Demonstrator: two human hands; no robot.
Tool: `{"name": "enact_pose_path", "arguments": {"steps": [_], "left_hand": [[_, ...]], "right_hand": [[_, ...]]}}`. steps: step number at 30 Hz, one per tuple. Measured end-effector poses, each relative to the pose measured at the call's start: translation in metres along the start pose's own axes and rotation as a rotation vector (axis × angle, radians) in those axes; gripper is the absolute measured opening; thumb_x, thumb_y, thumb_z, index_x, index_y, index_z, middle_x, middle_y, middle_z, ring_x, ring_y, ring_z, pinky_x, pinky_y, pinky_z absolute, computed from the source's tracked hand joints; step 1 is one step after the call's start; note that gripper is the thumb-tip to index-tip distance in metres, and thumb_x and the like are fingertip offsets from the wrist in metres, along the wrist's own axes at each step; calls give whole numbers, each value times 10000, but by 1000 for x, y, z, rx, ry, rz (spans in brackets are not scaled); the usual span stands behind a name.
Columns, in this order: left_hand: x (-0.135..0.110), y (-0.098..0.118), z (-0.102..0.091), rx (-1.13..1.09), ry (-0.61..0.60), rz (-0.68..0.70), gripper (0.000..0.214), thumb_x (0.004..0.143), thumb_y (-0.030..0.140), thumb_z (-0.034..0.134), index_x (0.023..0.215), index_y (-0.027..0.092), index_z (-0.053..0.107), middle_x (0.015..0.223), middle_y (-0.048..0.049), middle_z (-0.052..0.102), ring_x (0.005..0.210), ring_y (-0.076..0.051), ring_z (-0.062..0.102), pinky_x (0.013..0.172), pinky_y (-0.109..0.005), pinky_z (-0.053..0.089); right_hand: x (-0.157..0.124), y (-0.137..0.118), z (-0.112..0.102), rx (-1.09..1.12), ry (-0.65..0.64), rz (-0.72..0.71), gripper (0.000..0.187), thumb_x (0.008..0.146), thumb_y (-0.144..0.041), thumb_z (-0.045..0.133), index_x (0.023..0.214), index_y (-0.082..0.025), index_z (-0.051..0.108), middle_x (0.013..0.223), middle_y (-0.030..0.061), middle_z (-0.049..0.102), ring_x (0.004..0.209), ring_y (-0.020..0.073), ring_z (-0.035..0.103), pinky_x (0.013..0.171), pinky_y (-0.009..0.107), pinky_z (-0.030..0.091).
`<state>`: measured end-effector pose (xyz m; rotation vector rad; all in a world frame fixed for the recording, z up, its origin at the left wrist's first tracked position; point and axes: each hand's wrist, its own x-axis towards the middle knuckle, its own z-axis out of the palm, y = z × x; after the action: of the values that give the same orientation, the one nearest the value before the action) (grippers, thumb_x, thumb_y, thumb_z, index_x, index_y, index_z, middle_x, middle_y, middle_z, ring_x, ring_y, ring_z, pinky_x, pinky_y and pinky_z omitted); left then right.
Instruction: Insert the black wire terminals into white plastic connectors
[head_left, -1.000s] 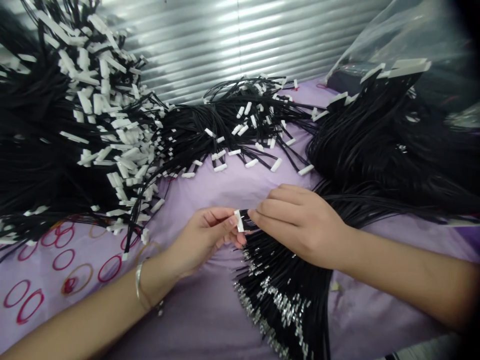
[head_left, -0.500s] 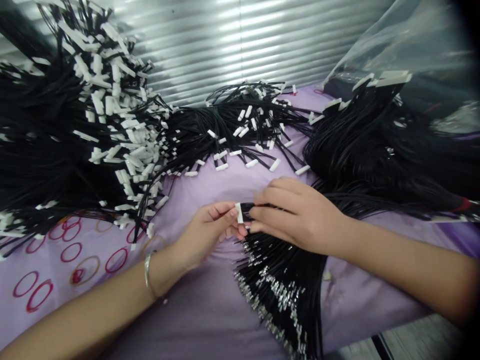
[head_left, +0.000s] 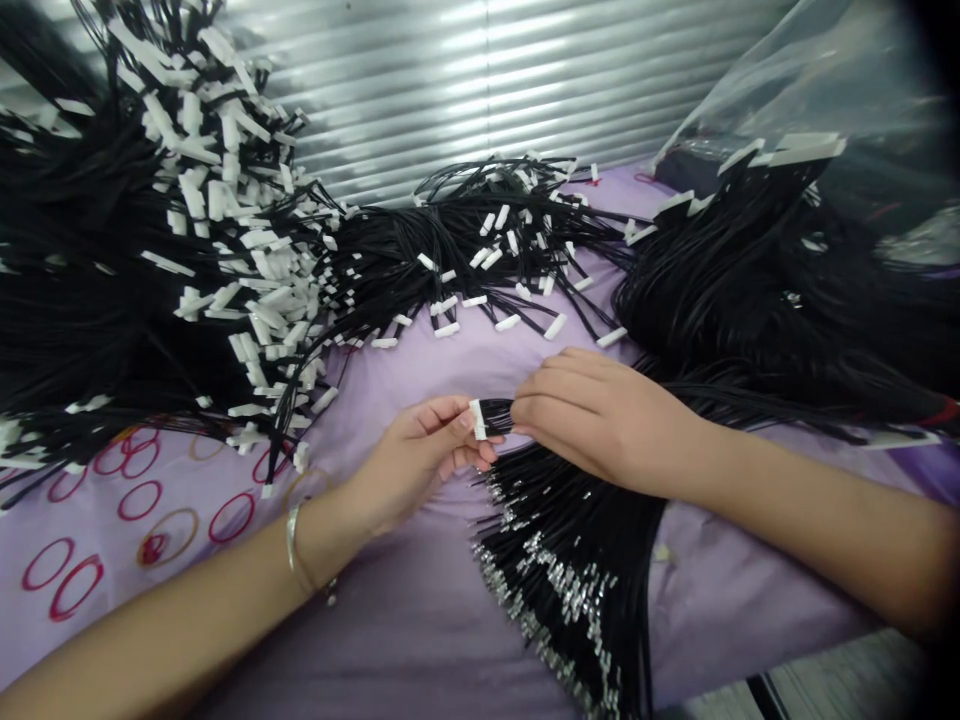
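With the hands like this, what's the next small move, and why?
Probably hold the white connector steady in the left hand while the right hand presses the black wires toward it: left fingers pinch the connector, and right fingers grip the wires just behind it.

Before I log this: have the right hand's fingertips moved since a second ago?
Yes, the right fingertips shifted slightly toward picture right, judged against the white connector lying on the cloth.
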<state>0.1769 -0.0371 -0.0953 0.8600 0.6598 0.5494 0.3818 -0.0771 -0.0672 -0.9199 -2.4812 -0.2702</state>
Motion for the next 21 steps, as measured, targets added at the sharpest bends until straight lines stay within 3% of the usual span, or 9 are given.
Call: {"name": "enact_pose_path", "arguments": {"steps": [4, 9, 21], "left_hand": [[-2, 0, 1, 41, 2, -6, 128, 842, 218, 645, 866, 92, 644, 712, -23, 642, 639, -77, 595, 626, -181, 481], [-3, 0, 0, 76, 5, -13, 153, 851, 249, 639, 891, 103, 647, 718, -26, 656, 637, -78, 598, 629, -181, 475], [0, 0, 0, 72, 16, -26, 130, 847, 240, 643, 853, 113, 669, 687, -15, 670, 631, -77, 604, 625, -180, 483]], "right_hand": [[-2, -8, 6, 158, 20, 194, 224, 943, -189, 443, 871, -99, 634, 745, 53, 588, 710, 143, 492, 667, 276, 419], [-4, -12, 14, 229, 52, 257, 200, 909, -171, 492, 823, -85, 651, 726, 59, 568, 699, 144, 493, 655, 280, 419], [0, -9, 17, 13, 97, 136, 220, 923, -138, 462, 800, -101, 640, 741, 66, 588, 702, 168, 471, 650, 306, 404]]}}
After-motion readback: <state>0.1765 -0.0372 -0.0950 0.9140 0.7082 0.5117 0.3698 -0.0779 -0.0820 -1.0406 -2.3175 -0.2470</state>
